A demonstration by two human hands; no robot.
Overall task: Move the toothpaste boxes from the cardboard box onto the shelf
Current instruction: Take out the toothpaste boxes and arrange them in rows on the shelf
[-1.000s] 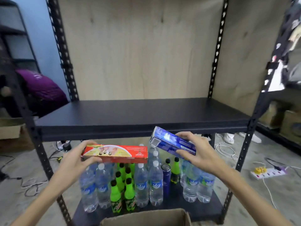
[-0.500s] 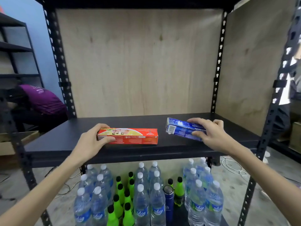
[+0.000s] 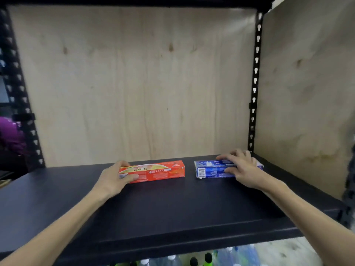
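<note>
A red toothpaste box [image 3: 159,171] lies lengthwise near the back of the black shelf [image 3: 172,208], and my left hand [image 3: 113,179] grips its left end. To its right lies a blue toothpaste box [image 3: 211,169], also on the shelf board. My right hand [image 3: 242,167] is closed over the right half of the blue box, hiding that part. The two boxes lie in a row with a small gap between them. The cardboard box is out of view.
A plywood back panel [image 3: 134,83] and a plywood side panel [image 3: 307,102] close the shelf bay. Perforated black posts stand at the back right [image 3: 254,83] and left [image 3: 17,89]. Bottle caps [image 3: 194,261] show on the level below. A person in purple [image 3: 9,135] is at far left.
Both hands have pushed the boxes from the shelf's front edge back toward the plywood panel. The view has moved closer and higher, so the bottles below have mostly dropped out of sight.
</note>
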